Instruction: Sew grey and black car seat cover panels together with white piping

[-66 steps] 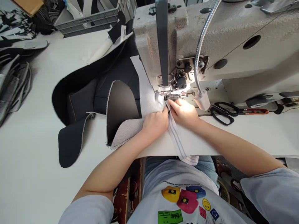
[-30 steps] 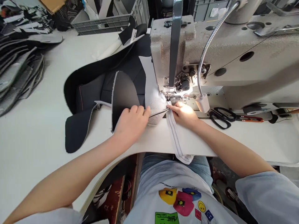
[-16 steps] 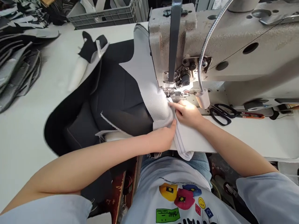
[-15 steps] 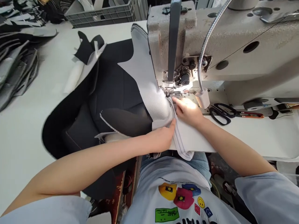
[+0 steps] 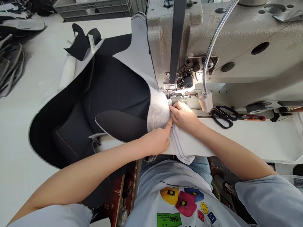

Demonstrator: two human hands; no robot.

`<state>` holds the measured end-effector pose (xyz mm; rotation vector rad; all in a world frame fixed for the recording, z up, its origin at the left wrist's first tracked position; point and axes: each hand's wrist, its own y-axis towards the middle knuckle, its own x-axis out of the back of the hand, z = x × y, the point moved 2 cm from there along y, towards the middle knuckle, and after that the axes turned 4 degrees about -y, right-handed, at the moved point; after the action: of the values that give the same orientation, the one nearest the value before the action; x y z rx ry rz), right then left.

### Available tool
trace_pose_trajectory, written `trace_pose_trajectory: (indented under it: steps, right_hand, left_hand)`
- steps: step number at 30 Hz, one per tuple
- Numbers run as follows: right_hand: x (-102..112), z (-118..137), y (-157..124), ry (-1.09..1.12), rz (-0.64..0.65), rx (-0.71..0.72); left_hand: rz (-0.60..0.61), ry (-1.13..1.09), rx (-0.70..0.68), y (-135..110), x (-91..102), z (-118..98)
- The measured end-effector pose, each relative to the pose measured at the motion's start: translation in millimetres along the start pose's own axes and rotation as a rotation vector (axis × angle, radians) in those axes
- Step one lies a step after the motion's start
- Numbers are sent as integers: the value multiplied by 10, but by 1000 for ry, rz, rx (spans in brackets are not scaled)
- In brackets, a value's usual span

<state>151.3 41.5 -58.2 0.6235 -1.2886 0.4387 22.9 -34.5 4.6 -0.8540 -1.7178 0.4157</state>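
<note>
A black-and-grey sewn cover point(image 5: 118, 85) lies on the table, its light grey edge panel point(image 5: 158, 110) running up to the needle area of the sewing machine point(image 5: 175, 37). My left hand point(image 5: 157, 140) presses on that panel's near edge, index finger stretched toward the seam. Close in front of the presser foot, my right hand point(image 5: 186, 117) pinches the edge together with a white fabric strip point(image 5: 181, 143). This strip has dark lines along it and hangs over the table's front edge. The right fingertips almost meet the left index finger.
Black-handled scissors point(image 5: 223, 116) lie right of my right hand, by red-handled snips point(image 5: 253, 118). A lamp on a bendable neck point(image 5: 205, 101) hangs beside the needle. Grey fabric pieces point(image 5: 10, 66) are stacked at left; a grey crate point(image 5: 94, 11) stands behind.
My right hand has drawn back slightly from the needle toward me and now pinches the edge. The cover and my left hand have shifted a little left in view.
</note>
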Motion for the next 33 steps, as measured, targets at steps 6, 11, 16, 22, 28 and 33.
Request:
trace_pose_trajectory:
  steps: [6,11,16,22,28,33]
  right_hand:
    - [-10,-35,101,-97,86,-78]
    - [-60,-172,104,-37,15,-57]
    - [-85,-185,49,26,-59,-61]
    - [-64,-47,-1,48,-83,-30]
    - [-63,-118,52,-29,-138,-81]
    - [-60,-172,66,-46,-102,-60]
  left_hand:
    - [-52,202,64,80,169,-28]
    - [-56,259,135,147,211,-90]
    - [-107,248,115,162,149,-74]
    - [-157,239,122,195,174,-54]
    - [-344,234,135,433,260,-8]
    - [-536,264,57,219,253,68]
